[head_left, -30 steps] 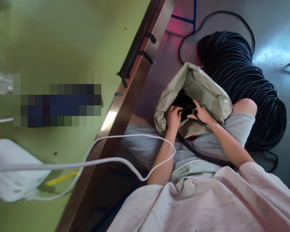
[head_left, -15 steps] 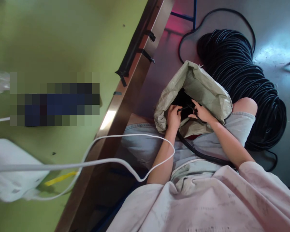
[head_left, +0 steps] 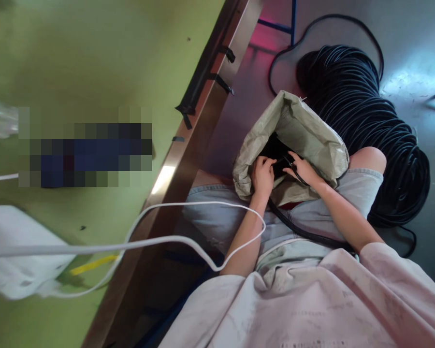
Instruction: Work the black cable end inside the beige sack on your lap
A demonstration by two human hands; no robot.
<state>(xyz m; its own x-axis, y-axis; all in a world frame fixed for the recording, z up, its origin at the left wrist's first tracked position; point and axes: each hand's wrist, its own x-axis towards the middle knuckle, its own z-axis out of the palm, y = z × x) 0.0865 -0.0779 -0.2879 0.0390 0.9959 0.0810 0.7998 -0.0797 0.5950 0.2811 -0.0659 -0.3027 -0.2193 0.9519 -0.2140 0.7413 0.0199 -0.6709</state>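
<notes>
Reaching into the bag (head_left: 311, 126), the right hand (head_left: 301, 169) curls around a dark tool (head_left: 299, 177), thumb and forefinger parted, the tool lying inside the bag's mouth. The left hand (head_left: 263, 175) bends its fingers just inside the bag's left side; whether it pinches anything, I cannot tell. Coiled cable (head_left: 362, 111) lies right of the bag, a table (head_left: 130, 77) left of it.
</notes>
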